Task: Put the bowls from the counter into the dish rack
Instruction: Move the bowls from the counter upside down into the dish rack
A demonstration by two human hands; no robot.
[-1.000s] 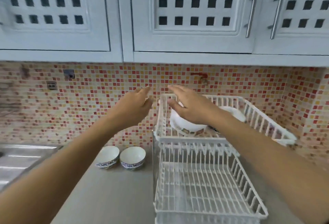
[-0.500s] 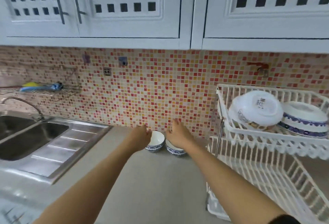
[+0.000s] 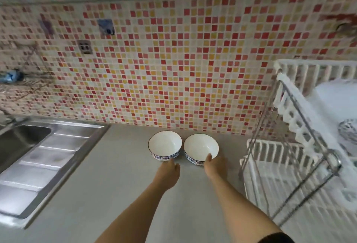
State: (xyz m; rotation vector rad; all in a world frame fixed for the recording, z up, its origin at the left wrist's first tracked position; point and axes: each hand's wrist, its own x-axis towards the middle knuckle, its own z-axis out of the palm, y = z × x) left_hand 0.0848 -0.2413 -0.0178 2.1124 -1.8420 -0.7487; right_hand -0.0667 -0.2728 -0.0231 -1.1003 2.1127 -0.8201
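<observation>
Right hand (image 3: 214,166): thumb over the near rim of the right bowl (image 3: 201,149), grip unclear. Left hand (image 3: 168,173): fingers curled just short of the left bowl (image 3: 165,147). Both bowls stand upright, side by side, on the counter (image 3: 119,184); the dish rack (image 3: 301,146) stands to the right.

Two bowls (image 3: 165,145) (image 3: 201,149): white inside, blue patterned bands outside. Desk (image 3: 116,194): plain grey. Wall tiles (image 3: 173,69): red, pink, yellow, cream mosaic. Dish rack (image 3: 301,146): white.

A mosaic wall of small red, pink, yellow and cream tiles (image 3: 173,69) runs behind the smooth grey counter (image 3: 116,194). A stainless steel sink with a ribbed drainboard (image 3: 38,161) fills the counter's left end.
</observation>
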